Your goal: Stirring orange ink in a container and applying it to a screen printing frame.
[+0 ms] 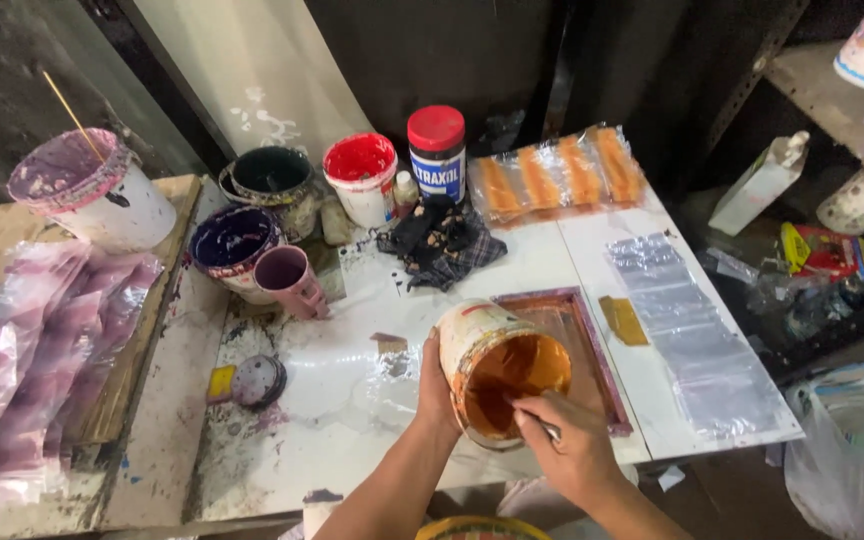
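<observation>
1. Orange ink fills the lower part of the tub [497,375], which is tilted towards the person above the white table [352,380], just beside a small framed screen [592,340].
2. Left hand [437,385] wraps the tub's outer wall from the side, fingers closed on it; a firm grip low on the wall seems best, since the tilt puts the weight towards the open mouth.
3. Right hand [572,445] is clamped on a thin tool [537,420] whose end reaches into the ink. The two hands sit close together, on either side of the rim.
4. Judging by the tilt, slow strokes that scrape the inner wall would gather the ink without flinging it over the lip.
5. Keeping the mouth over the screen rather than the bare table would catch any drip.
6. Clear plastic sheets [692,340] lie to the right of the screen and look easy to smear, so the tool is best lifted away from them.
7. Further back stand a red tub [360,175], a dark purple tub [230,245], a pink cup [287,275] and a stained rag [442,245], all well apart from the hands.
</observation>
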